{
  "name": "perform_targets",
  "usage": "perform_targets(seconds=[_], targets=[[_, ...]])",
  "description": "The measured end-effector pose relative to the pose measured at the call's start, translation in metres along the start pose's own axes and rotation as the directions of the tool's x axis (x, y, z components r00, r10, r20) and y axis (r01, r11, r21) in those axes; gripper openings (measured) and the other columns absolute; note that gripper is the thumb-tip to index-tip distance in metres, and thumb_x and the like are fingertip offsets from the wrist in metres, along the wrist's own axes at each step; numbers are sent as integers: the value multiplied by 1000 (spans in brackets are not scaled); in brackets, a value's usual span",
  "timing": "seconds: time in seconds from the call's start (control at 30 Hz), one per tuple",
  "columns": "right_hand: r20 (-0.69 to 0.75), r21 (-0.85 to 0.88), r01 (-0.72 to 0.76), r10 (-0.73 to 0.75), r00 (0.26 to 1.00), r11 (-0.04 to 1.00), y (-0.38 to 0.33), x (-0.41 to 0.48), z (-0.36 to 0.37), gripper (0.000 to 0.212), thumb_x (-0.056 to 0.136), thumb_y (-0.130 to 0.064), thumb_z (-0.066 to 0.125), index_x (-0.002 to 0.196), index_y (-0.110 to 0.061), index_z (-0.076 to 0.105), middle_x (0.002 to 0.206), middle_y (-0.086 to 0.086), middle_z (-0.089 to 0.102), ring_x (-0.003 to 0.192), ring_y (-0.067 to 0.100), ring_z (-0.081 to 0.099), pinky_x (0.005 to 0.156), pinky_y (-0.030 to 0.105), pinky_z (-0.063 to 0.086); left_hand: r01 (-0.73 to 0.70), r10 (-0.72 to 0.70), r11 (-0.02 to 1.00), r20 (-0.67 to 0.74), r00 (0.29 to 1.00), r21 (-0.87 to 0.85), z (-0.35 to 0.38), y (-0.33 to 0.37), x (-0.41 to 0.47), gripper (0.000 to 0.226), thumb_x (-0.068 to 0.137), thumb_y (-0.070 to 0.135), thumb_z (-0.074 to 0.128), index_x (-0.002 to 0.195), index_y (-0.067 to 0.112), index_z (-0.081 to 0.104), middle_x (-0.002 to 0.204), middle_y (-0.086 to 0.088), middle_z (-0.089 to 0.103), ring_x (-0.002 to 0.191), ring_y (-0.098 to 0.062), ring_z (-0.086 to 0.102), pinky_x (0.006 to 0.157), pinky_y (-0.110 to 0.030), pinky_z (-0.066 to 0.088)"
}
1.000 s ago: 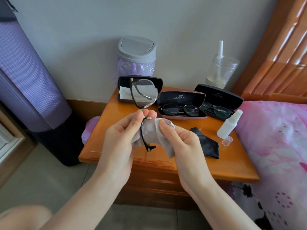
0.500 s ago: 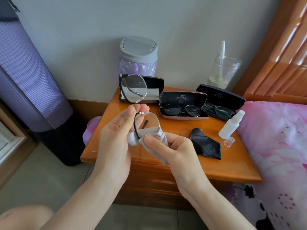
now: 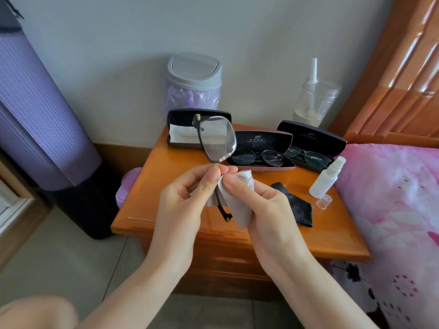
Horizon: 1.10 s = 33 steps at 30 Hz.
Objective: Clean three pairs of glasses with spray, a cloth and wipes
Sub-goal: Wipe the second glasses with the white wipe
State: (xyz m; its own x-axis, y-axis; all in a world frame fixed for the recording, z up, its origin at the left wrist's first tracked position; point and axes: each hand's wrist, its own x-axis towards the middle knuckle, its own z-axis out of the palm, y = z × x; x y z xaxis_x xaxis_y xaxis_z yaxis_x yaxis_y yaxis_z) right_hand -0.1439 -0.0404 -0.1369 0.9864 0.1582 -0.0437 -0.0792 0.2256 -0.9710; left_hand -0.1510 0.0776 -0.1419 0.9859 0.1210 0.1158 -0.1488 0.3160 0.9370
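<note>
**One pair in hand, one lens under the cloth**

Held pair: black-framed glasses (image 3: 217,138), in the air over the front half of the table (image 3: 166,186), turned on end. The upper lens stands clear above the fingertips and is seen in front of the left-most case. The lower lens is hidden inside a grey cloth (image 3: 240,216). One temple tip pokes out beneath the cloth.

Left hand (image 3: 183,210): grip closed on the frame at the bridge, thumb and forefinger pinching it.

Right hand (image 3: 263,214): grip clamped on the grey cloth, thumb on the near face and fingers behind, with the covered lens between them.

Back row on the table, three open cases:
- Left black case (image 3: 183,129), something white lying in its tray.
- Pinkish case (image 3: 261,141) in the middle, second pair (image 3: 257,157) lying in it.
- Right black case (image 3: 311,138), third pair (image 3: 308,156) lying in it.

Right side of the table: white spray bottle (image 3: 326,180) standing with its nozzle bare, and a clear cap (image 3: 324,201) just beside its base. A black cloth (image 3: 297,207) lies crumpled on the wood between the right hand and the bottle.

Surroundings: a grey-lidded bin (image 3: 193,81) with a purple liner stands behind the left case. A clear jar (image 3: 313,103) with a white stick in it stands behind the right case. A bed (image 3: 392,198) with a pink cover lies along the table's right edge. A purple rolled mat (image 3: 35,115) stands upright at far left.
</note>
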Motion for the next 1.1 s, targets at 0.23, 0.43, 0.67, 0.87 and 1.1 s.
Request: perform_targets(seconds=[0.23, 0.43, 0.67, 0.87, 1.1], targets=[[-5, -136, 64, -65, 998, 989, 3, -1, 4, 32, 74, -34, 68, 91, -7, 73, 76, 2, 71, 70, 6, 64, 64, 13, 50, 16, -16, 1000, -80, 997, 6, -1, -4, -1, 30, 75, 38, 57, 93, 18, 71, 92, 4, 75, 97, -12, 69, 78, -20, 55], [82, -226, 137, -122, 989, 964, 7, -2, 6, 17, 83, -15, 71, 94, -2, 73, 87, 9, 75, 80, 21, 70, 71, 22, 57, 67, -85, 986, -116, 990, -151, -7, 5, 7, 21, 77, 31, 57, 86, 17, 71, 89, 3, 76, 92, -11, 72, 69, -18, 56], [141, -276, 141, -105, 984, 951, 7, -1, 6, 11, 82, -16, 71, 87, -7, 74, 74, 1, 73, 64, 10, 64, 61, 17, 51, 69, -94, 985, -157, 983, -158, -15, 12, 12, 26, 73, 32, 59, 90, 16, 70, 92, 2, 76, 93, -11, 71, 78, -24, 58], [113, -178, 98, -79, 990, 979, 9, 0, 5, 13, 82, -12, 70, 91, -4, 74, 79, 3, 75, 71, 9, 69, 65, 14, 50, 48, -59, 994, -106, 993, -102, -12, 9, 9, 20, 77, 31, 57, 88, 20, 70, 92, 6, 76, 93, -8, 71, 73, -20, 57], [71, -38, 70, -67, 995, 997, 5, 2, 2, 21, 80, -14, 69, 96, 1, 71, 81, 6, 74, 75, 10, 69, 66, 15, 51, 12, -12, 999, -8, 1000, 43, -7, 1, 1, 26, 76, 36, 58, 87, 19, 73, 91, 1, 75, 95, -13, 69, 77, -23, 56]])
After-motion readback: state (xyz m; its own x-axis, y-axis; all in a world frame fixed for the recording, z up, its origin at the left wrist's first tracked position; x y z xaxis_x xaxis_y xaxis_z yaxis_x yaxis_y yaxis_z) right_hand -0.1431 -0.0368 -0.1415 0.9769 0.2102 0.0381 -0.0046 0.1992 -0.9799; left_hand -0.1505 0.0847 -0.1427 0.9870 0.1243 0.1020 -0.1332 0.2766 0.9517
